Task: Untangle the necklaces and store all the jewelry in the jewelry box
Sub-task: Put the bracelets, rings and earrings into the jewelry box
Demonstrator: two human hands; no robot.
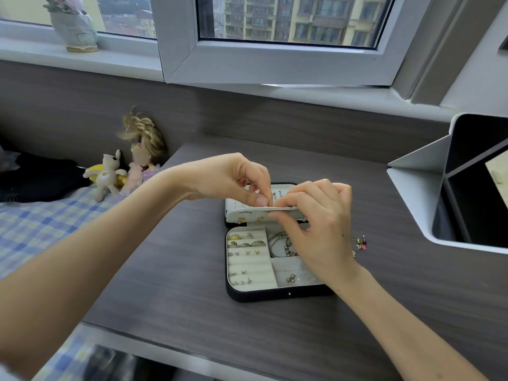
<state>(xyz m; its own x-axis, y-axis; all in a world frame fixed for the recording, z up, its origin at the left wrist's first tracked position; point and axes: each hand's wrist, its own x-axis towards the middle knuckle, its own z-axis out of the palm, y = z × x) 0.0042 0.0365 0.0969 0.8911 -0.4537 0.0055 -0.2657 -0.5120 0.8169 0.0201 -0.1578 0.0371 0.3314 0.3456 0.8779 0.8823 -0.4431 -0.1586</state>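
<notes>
Pinching top edge of lid flap (pixel 248 215) with left hand (pixel 231 180) and right hand (pixel 319 215); oriented left-right across open jewelry box (pixel 247 295) on worktop (pixel 165 270). Likely next: loose studs (pixel 360 243), just right of right hand

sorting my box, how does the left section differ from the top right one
The left section has padded rolls holding rings and studs in rows; the top right compartment is an open well with silver bangles piled loosely, partly under the right hand. Both are cream-lined.
</notes>
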